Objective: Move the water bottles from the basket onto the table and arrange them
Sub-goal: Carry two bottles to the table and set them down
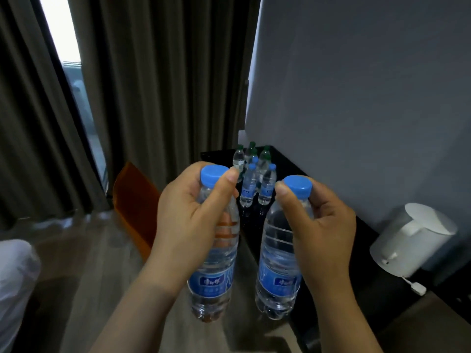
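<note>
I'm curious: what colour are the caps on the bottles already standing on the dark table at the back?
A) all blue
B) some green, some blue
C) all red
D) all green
B: on the dark table, the green-capped bottles stand at the rear and the blue-capped bottles stand in front of them.

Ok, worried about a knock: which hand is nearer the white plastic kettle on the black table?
Right. The right hand, gripping one clear blue-capped water bottle, is left of the white plastic kettle; the left hand, gripping the other blue-capped bottle, is farther left.
</note>
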### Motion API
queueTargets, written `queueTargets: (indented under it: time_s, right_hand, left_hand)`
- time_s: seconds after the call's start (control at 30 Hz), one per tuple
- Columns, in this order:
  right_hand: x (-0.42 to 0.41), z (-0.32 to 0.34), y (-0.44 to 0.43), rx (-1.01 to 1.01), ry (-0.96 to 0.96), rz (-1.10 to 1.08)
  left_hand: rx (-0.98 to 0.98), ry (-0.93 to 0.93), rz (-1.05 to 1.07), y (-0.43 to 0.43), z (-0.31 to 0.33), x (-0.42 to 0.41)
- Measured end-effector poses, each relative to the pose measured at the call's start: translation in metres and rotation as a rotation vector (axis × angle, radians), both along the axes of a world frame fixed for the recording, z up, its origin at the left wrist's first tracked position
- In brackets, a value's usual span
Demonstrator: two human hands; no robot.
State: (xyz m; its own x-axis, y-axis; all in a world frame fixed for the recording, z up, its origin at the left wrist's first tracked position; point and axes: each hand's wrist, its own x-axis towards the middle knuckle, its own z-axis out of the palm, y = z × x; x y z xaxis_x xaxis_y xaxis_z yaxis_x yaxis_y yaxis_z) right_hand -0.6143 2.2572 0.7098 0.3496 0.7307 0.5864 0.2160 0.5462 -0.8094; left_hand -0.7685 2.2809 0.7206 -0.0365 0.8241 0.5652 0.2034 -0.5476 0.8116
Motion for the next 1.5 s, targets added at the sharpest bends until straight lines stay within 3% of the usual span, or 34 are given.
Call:
queueTargets:
  time_s: [0.5, 1.13, 1.27, 1.5]
  right_hand:
    - [-0.019, -0.022, 0.142, -0.062, -0.032, -0.181]
    - [0.106, -0.064, 0.345, -0.119, 0.012, -0.267]
    - [0.124, -0.079, 0.362, -0.17, 0.032, -0.28]
    - [0.139, -0.111, 0.371, -0.349, 0.02, -0.382]
  left_hand:
    - [-0.073, -0.011, -0.173, 0.17, -0.027, -0.015]
    - [-0.184, 0.117, -0.323, 0.385, -0.064, 0.11]
    - [-0.287, 0.017, -0.455, 0.413, -0.075, 0.131]
    - [-0.297, 0.265, -0.571, 0.458, -0.122, 0.15]
